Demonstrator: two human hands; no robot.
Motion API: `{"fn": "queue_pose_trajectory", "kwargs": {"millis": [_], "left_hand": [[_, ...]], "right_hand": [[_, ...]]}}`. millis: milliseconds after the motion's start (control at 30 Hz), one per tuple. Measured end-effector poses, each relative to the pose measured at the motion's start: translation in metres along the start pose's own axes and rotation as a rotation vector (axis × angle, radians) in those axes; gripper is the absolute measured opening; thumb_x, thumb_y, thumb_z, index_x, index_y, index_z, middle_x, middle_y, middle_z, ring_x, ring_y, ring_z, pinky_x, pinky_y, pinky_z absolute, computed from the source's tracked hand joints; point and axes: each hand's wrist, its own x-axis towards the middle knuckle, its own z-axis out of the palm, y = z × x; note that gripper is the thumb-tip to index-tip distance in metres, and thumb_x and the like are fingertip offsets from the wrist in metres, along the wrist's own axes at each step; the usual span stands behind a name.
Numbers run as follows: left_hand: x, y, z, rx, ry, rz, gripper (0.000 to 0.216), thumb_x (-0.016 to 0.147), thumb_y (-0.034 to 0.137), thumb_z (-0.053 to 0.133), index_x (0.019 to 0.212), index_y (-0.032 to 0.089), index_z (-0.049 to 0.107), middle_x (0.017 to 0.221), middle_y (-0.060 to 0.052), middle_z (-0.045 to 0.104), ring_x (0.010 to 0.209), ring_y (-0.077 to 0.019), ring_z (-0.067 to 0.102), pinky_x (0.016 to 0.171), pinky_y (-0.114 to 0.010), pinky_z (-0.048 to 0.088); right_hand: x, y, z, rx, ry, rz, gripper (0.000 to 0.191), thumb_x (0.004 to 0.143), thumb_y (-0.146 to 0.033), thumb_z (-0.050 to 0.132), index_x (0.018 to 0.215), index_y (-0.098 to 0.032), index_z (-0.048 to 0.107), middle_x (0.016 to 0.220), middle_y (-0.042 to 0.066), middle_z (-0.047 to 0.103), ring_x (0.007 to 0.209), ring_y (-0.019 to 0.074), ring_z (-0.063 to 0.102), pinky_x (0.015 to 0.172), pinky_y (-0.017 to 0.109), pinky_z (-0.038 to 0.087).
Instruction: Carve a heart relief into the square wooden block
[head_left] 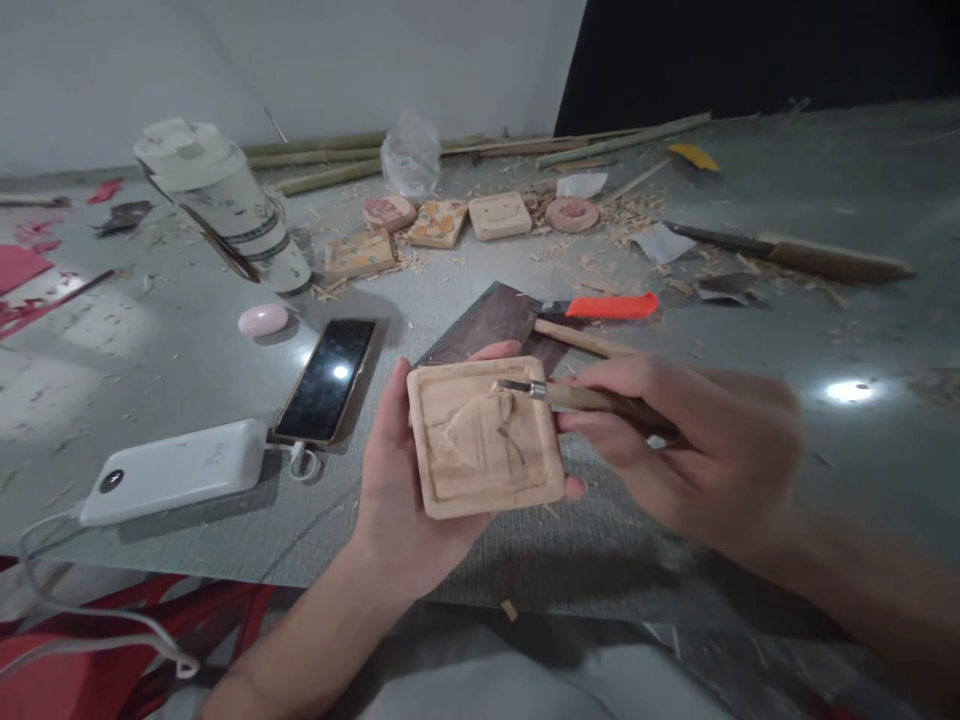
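My left hand [405, 500] cradles a square wooden block [465, 460] from below, its fingers wrapped around the edges. The block has a raised border and a relief cut into its face. My right hand [682, 440] grips the wooden handle of a carving gouge [577, 395], whose metal tip rests at the upper part of the relief. Just behind the block lie dark flat sheets [487, 325], a thin wooden stick [577, 338] and a knife with an orange handle [611, 306].
At left are a white bottle [225, 210], a pink egg-shaped object [262, 320], a phone [326, 380] and a white power bank [180, 470] with cables. Farther back lie carved blocks [500, 215], a plastic bag [411, 155], wood shavings and a long blade [720, 238] at right.
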Motion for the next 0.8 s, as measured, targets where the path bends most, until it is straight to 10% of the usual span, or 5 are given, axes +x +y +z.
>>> {"fn": "queue_pose_trajectory", "kwargs": {"millis": [800], "left_hand": [[0.001, 0.000, -0.007, 0.198, 0.067, 0.140, 0.063, 0.109, 0.072, 0.046, 0.131, 0.023, 0.079, 0.120, -0.013, 0.085, 0.115, -0.0379, 0.082, 0.094, -0.049, 0.070]], "right_hand": [[0.001, 0.010, 0.000, -0.137, -0.102, -0.352, 0.017, 0.110, -0.027, 0.066, 0.099, -0.017, 0.074, 0.075, 0.001, 0.070, 0.064, 0.0157, 0.060, 0.059, 0.035, 0.043]]}}
